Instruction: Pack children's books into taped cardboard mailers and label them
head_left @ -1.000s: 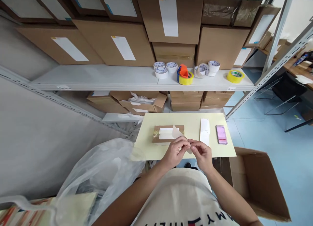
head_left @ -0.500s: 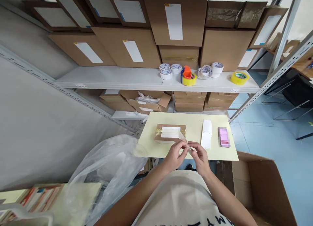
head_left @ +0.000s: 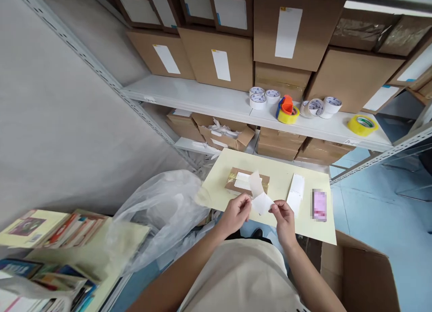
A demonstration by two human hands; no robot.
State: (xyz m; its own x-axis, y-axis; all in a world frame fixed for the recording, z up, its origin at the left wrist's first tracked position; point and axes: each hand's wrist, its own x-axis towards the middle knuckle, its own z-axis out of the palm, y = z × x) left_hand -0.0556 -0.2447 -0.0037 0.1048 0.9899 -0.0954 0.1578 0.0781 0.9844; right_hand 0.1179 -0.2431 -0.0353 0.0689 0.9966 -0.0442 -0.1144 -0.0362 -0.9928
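Note:
A white paper label (head_left: pixel 262 204), folded or split into two flaps, stretches between my hands over the table's front edge. My left hand (head_left: pixel 236 212) pinches its left side. On the opposite side, the fingertips of my right hand (head_left: pixel 284 216) grip the right corner. The upper flap rises in front of a small taped cardboard box (head_left: pixel 232 179), which carries a white label of its own. Right of the box lies a narrow stack of white paper slips (head_left: pixel 296 190). A pink, blurred-out item (head_left: pixel 319 205) rests beside the slips.
Ahead, a grey shelf (head_left: pixel 202 94) bears cardboard boxes, tape rolls and an orange tape dispenser (head_left: pixel 287 105). A pale yellow table (head_left: pixel 313 229) stands below it. Clear plastic sheeting (head_left: pixel 158 204) hangs at left, near books (head_left: pixel 72 231). An open carton (head_left: pixel 364 276) sits at lower right.
My hands have moved apart, and the label now spreads open between them. The camera view has turned left, showing more of the books.

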